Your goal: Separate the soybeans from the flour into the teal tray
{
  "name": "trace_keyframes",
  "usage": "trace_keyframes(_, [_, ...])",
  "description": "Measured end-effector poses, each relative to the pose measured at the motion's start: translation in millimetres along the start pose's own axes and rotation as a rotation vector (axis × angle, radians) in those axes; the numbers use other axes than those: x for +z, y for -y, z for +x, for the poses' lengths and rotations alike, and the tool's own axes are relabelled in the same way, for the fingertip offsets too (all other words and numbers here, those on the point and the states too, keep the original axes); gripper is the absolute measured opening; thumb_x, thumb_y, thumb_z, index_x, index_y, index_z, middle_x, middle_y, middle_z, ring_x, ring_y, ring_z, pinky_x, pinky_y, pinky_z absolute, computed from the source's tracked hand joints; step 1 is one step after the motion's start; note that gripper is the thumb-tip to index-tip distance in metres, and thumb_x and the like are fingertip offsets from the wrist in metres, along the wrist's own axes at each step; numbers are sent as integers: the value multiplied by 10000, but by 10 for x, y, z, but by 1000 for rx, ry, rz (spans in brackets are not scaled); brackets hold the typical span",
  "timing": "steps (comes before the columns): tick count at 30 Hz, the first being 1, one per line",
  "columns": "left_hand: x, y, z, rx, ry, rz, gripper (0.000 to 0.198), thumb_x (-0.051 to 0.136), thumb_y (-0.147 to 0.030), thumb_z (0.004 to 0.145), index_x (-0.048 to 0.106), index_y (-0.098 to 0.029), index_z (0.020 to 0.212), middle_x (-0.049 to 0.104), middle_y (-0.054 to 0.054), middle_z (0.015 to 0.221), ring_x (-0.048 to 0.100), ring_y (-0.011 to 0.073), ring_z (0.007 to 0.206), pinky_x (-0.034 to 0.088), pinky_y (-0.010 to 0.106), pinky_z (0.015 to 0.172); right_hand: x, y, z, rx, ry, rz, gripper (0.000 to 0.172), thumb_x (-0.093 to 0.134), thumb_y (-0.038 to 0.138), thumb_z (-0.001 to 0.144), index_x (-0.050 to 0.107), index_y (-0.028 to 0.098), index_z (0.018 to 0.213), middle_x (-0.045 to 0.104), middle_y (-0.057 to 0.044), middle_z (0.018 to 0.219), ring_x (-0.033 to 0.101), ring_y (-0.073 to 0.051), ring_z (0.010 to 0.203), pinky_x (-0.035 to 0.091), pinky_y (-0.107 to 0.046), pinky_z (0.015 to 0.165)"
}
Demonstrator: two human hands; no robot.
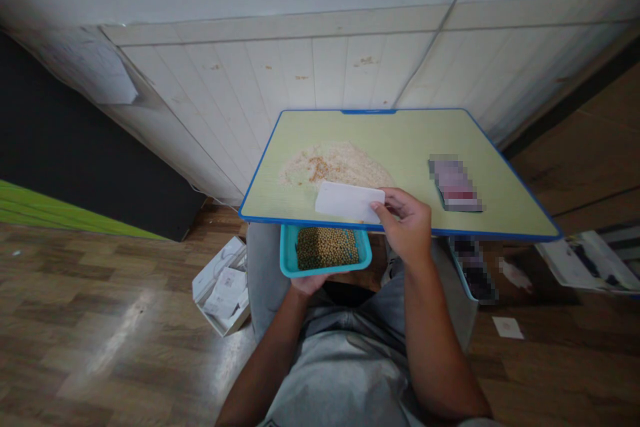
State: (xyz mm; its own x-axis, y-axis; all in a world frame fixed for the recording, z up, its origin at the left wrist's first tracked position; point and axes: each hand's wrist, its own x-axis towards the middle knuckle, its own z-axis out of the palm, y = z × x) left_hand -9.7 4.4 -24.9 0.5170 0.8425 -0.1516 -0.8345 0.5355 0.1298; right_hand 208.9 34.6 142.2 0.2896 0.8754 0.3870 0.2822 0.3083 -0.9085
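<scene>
My right hand (406,219) pinches one end of a white card (349,202) between thumb and fingers. The card is low over the near edge of a yellow-green table (425,133) with a blue rim. Beyond it spreads a pile of pale grains (357,159) with some orange-brown bits (318,168) on its left part. Below the table edge, my left hand (310,283) holds a turquoise plastic tray (285,260) from underneath; its fingers are mostly hidden. Inside lie tan soybeans (337,245) and small dark green beans (307,250).
A blurred-out flat phone-like object (455,183) lies on the table's right side. On the floor stand an open white box (225,290) with papers at left and another tray (473,273) at right. A white panelled wall (330,73) rises behind the table.
</scene>
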Motion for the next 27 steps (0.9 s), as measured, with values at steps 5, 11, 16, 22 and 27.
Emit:
trace_keyframes(5, [-35, 0, 9, 5, 21, -22, 779, 248, -711, 1017, 422, -311, 1662, 331, 97, 1777, 174, 484, 1652, 127, 884, 1207, 15, 5, -18, -18, 40, 1, 134, 727, 299, 856, 782, 228, 956, 830, -9, 851, 804, -210, 799, 654, -375, 744])
trace_keyframes(11, [26, 36, 37, 7, 6, -12, 774, 271, -718, 1014, 446, -313, 1650, 387, 105, 1752, 209, 457, 1652, 159, 850, 1228, 10, 35, -46, -5, 46, 6, 145, 736, 315, 861, 785, 228, 966, 828, -11, 855, 798, -209, 790, 662, -381, 745])
trace_keyframes(16, [9, 38, 15, 31, -30, -10, 716, 266, -658, 1038, 468, -319, 1637, 412, 101, 1741, 226, 425, 1655, 167, 828, 1244, 36, 16, -11, -32, -131, -3, 152, 739, 320, 861, 774, 221, 970, 824, -24, 860, 804, -219, 804, 664, -372, 754])
trace_keyframes(22, [-37, 23, -1, 21, -18, -24, 764, 266, -702, 1022, 475, -297, 1635, 389, 123, 1750, 202, 453, 1654, 167, 852, 1226, 97, 1, 64, -41, -363, -5, 205, 727, 347, 866, 745, 213, 1020, 831, -54, 927, 815, -248, 877, 681, -387, 750])
trace_keyframes(27, [-16, 21, 12, -14, 26, -7, 803, 249, -749, 1001, 464, -311, 1640, 368, 123, 1761, 184, 483, 1651, 148, 888, 1196, 213, -31, 127, -82, -243, -86, 185, 677, 327, 895, 756, 237, 1035, 825, -28, 911, 815, -238, 838, 689, -420, 791])
